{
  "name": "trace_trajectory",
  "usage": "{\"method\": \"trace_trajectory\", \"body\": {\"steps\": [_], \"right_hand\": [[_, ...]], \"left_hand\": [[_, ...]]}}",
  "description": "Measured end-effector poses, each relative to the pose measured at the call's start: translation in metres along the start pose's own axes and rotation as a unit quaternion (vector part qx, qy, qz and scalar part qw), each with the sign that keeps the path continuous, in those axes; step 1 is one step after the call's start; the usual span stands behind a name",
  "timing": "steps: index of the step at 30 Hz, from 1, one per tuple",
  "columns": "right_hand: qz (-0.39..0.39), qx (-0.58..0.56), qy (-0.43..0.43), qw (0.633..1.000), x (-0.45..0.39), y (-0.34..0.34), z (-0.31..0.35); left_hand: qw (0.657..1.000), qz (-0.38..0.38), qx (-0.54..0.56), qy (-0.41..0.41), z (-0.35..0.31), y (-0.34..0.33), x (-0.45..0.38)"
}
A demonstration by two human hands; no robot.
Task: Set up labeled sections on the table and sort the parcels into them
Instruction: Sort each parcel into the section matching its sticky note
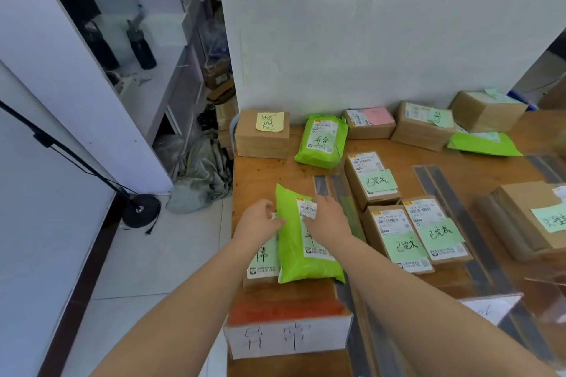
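Lying lengthwise away: green parcel

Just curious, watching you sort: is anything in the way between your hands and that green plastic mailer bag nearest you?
Nothing visible. The left hand and right hand both rest directly on the green plastic mailer bag, which lies partly over a brown cardboard box on the wooden table.

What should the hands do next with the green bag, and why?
Probably let go and pull back. Both the left hand and the right hand rest on the green bag, which already lies in the left section behind the white sign, partly on top of a labeled parcel. It looks settled there.
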State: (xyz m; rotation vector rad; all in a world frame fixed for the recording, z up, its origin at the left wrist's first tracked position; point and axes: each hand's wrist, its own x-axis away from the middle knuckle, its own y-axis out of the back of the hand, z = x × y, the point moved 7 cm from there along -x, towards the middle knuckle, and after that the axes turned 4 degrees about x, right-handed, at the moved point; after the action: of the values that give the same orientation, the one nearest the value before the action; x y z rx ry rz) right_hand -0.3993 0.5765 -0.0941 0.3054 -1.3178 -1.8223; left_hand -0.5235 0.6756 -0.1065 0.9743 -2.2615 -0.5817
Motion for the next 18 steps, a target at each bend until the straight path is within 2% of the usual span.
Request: {"method": "trace_trajectory", "body": {"steps": [7, 11, 15, 18], "right_hand": [[-0.021, -0.069, 0.081, 0.994, -0.096, 0.049, 0.049], [-0.031, -0.098, 0.091, 0.990, -0.166, 0.061, 0.070], [-0.019, -0.051, 0.121, 0.991, -0.231, 0.052, 0.084], [-0.009, 0.010, 0.129, 0.992, -0.267, 0.041, 0.086]], "left_hand": [[0.996, -0.085, -0.002, 0.002, -0.042, 0.062, -0.076], [0.989, -0.135, 0.056, 0.011, -0.048, 0.079, -0.124], [0.974, -0.183, 0.110, 0.078, -0.035, 0.085, -0.168], [0.959, -0.183, 0.174, 0.131, -0.016, 0.073, -0.187]]}}
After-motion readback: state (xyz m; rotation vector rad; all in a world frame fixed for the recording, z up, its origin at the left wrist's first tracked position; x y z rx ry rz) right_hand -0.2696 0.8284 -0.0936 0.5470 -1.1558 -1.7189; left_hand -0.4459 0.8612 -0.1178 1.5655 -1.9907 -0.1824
